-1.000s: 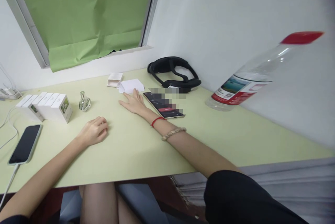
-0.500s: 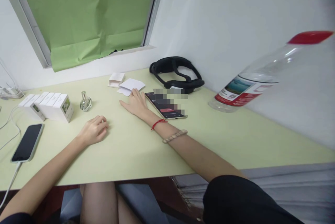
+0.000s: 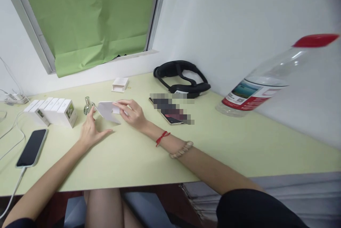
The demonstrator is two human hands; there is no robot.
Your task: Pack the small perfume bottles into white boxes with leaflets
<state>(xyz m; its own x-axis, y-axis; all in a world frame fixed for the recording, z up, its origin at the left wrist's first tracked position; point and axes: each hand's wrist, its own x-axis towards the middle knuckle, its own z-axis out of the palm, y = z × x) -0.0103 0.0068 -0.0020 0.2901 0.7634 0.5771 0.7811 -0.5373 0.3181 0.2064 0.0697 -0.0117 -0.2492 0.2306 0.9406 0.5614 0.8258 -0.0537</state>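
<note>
My right hand (image 3: 132, 113) pinches a folded white card (image 3: 106, 110) by its right edge and holds it tilted just above the table. My left hand (image 3: 92, 128) is open, thumb spread away from the fingers, to the lower left of the card. Its fingertips lie in front of a small glass perfume bottle (image 3: 87, 107); whether they touch it I cannot tell. Behind the card stands a small white open-ended box (image 3: 119, 84). The print on the card, if any, does not show.
White boxes (image 3: 57, 110) stand in a row at left, near a phone (image 3: 32, 148) on a charging cable. A second phone (image 3: 167, 110), partly blurred out, lies right of my right hand. Behind it sits a black headset (image 3: 183, 79). A red-capped plastic bottle (image 3: 250, 89) stands at right.
My right hand has picked up the folded white card from the table and brought it left and nearer. My left hand has uncurled and reached forward towards it.
</note>
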